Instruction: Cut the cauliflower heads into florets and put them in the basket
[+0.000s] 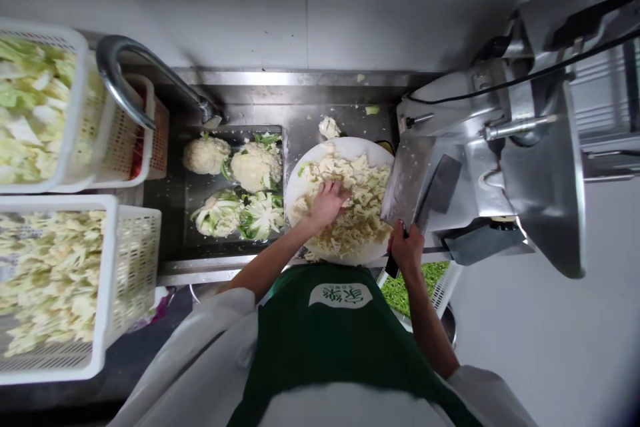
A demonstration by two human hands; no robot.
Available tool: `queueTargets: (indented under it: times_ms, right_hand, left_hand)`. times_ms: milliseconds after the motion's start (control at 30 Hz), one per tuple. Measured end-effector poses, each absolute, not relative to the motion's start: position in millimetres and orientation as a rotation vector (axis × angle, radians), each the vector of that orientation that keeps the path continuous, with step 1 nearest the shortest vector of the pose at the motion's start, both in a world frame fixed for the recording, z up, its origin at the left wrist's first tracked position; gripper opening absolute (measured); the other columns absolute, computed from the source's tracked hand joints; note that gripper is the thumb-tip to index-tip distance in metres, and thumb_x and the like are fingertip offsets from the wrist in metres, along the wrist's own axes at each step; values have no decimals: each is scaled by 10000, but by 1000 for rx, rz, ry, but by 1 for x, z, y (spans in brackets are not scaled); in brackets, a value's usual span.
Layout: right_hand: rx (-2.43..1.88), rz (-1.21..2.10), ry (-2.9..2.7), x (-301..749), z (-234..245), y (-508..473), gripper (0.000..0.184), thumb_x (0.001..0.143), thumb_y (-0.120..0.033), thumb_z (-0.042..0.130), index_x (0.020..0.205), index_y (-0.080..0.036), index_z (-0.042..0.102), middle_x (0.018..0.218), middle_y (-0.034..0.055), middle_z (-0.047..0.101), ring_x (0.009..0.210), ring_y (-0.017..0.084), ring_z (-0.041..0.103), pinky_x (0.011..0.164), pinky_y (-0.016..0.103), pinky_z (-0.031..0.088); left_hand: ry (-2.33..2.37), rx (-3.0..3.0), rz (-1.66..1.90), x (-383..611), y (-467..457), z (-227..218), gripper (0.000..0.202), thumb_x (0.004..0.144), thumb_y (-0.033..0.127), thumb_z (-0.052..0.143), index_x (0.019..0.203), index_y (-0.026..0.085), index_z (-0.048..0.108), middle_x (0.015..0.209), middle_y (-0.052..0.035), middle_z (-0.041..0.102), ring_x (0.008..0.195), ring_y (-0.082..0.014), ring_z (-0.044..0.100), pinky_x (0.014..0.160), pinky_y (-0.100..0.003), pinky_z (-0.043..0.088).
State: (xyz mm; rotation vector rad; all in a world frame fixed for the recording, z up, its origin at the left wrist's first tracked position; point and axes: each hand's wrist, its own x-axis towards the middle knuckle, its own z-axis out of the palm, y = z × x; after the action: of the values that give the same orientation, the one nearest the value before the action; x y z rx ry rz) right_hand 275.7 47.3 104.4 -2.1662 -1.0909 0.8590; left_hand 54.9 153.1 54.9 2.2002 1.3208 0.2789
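My left hand (329, 203) lies palm down on a spread of cut cauliflower pieces (367, 177), fingers stretched out and holding nothing. The pieces cover much of a round white cutting board (299, 173). At the board's right edge, my right hand (407, 248) is closed around the dark handle of a cleaver (407, 177). Its broad blade points away from me, beside the board. A second, darker blade shape (447, 180) shows just right of it; I cannot tell whether it is a reflection. One small cauliflower chunk (329, 127) sits behind the board.
Whole cauliflower heads (257, 165) lie in a sink (187, 240) under a curved faucet (120, 90). White baskets hold cut cauliflower (55, 273) and cabbage (35, 100) at left. A metal slicing machine (543, 160) stands close on the right. Chopped greens (430, 280) sit below my right arm.
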Motion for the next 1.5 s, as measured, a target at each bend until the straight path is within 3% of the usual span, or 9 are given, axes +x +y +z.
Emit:
queueTargets:
  times_ms: [133,233,400,500,567,667,833,1133,1500]
  right_hand:
    - [-2140,886,-1094,272,101,42,431,979,-604,470,745,-246,522,447,-30,520,409,154,503,471,282,403]
    - [-2135,909,-1138,266,98,45,422,986,-595,457,788,-235,552,458,-23,528,440,166,526,496,284,408]
    - [-2042,854,-1395,246,96,65,428,994,-562,426,823,-214,606,582,36,612,572,192,595,577,291,423]
    - [-1955,726,-1620,225,98,84,428,1001,-522,403,840,-202,638,694,86,672,677,216,638,637,297,434]
    - [-1930,662,-1771,208,101,99,428,1016,-485,381,855,-198,654,739,108,695,711,227,646,654,297,426]
    - [-1921,662,-2030,180,108,121,425,1048,-426,351,911,-183,671,785,119,723,717,226,652,659,291,405]
    - [-1910,738,-2362,138,110,147,391,1084,-358,348,1047,-155,679,871,114,757,730,215,667,671,286,384]
    - [-1974,880,-2467,111,100,159,417,1093,-328,327,1149,-130,690,987,135,767,848,224,695,732,285,434]
    - [-2025,995,-2426,93,82,173,396,1079,-289,369,1166,-95,702,1055,170,759,939,229,704,808,277,460]
  left_hand:
    - [1169,1954,636,34,160,66,336,870,220,727,1205,249,709,1224,-100,673,1196,-300,599,1070,-515,474]
    - [1192,1572,978,-1,158,65,350,940,315,646,1284,248,651,1182,-81,688,1054,-224,660,921,-390,559]
    - [1527,1211,1338,-55,150,25,418,948,483,641,1298,256,630,1240,-83,668,1026,-200,666,843,-317,568]
    - [1493,1214,1326,-66,144,-3,427,898,520,711,1187,207,676,1183,-106,677,942,-192,669,821,-317,568]
    - [1444,1256,1292,-65,141,-14,427,880,505,744,1165,195,675,1158,-111,682,972,-198,672,880,-331,563]
    - [1409,1284,1301,-62,139,-18,372,889,472,751,1132,204,665,1166,-109,694,1041,-207,676,964,-360,547]
    - [1491,1389,1303,-65,139,-13,249,904,454,740,971,215,740,1110,-104,692,1089,-234,659,965,-386,546]
    - [1499,1379,1366,-60,132,-15,208,924,416,729,949,210,743,1002,-75,705,964,-205,666,891,-358,545]
    - [1509,1496,1284,-57,131,-15,290,979,484,623,976,202,689,1123,-113,665,1109,-234,647,989,-405,535]
